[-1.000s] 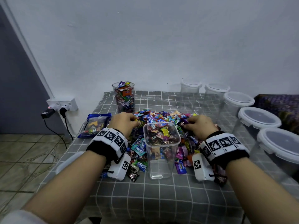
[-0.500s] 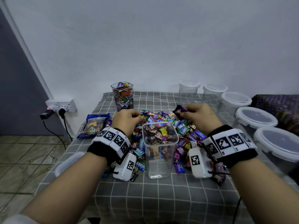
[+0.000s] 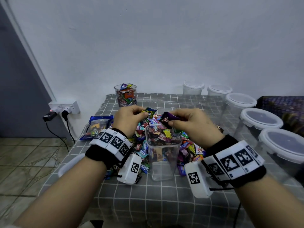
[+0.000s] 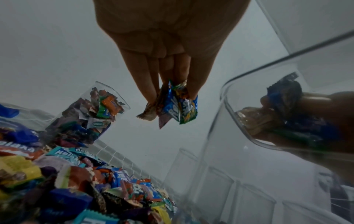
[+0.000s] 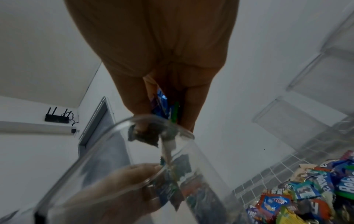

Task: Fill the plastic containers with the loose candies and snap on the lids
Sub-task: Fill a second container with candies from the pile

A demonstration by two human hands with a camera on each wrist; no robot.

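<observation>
A clear square container [image 3: 162, 162], partly full of wrapped candies, stands open at the middle of the checked table. Behind and around it lies a heap of loose candies [image 3: 143, 145]. My left hand [image 3: 131, 119] is raised just left of the container's rim and pinches several wrapped candies [image 4: 176, 106]. My right hand [image 3: 189, 122] hovers over the container's far right corner, gripping a purple-wrapped candy [image 3: 167, 118] and others [image 5: 162, 106]. A second open container [image 3: 125, 95] full of candies stands at the back left.
Several empty lidded containers [image 3: 261, 119] line the table's right side. A blue snack bag [image 3: 97, 127] lies at the left. A white lid [image 3: 70, 163] rests near the left table edge. A wall socket with plugs [image 3: 64, 109] is beyond that edge.
Both hands have lifted from the candy heap with candies in their fingers and come nearer the open container's mouth; the right hand now holds its candies over the rim.
</observation>
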